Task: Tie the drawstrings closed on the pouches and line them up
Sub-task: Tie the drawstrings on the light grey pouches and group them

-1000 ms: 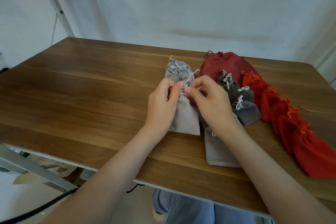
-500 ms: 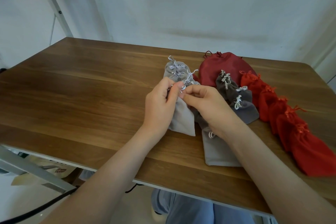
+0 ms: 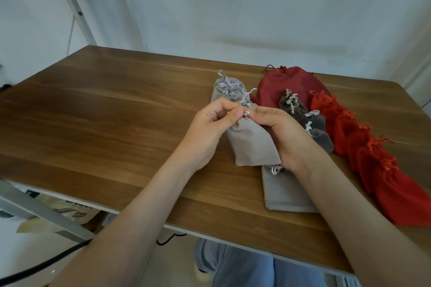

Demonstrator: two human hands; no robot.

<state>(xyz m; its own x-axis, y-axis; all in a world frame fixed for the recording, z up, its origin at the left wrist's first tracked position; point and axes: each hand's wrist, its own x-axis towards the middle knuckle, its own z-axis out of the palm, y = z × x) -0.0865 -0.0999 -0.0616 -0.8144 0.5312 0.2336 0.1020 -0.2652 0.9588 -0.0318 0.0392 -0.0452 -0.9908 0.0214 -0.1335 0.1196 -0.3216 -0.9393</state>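
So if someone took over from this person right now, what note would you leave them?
Left hand and right hand both pinch the white drawstring at the neck of a light grey fabric pouch, knot apparently unfinished.
Done: rows of tied light grey pouches, dark grey pouches and bright red pouches.
Left: finish this knot, line it up, then the flat grey pouch near the edge, seemingly untied.

wooden table (image 3: pixel 116 112), white slanted pole (image 3: pixel 75 4)

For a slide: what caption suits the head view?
Left hand and right hand pinch the drawstring of a light grey pouch near lined-up red pouches on a wooden table.
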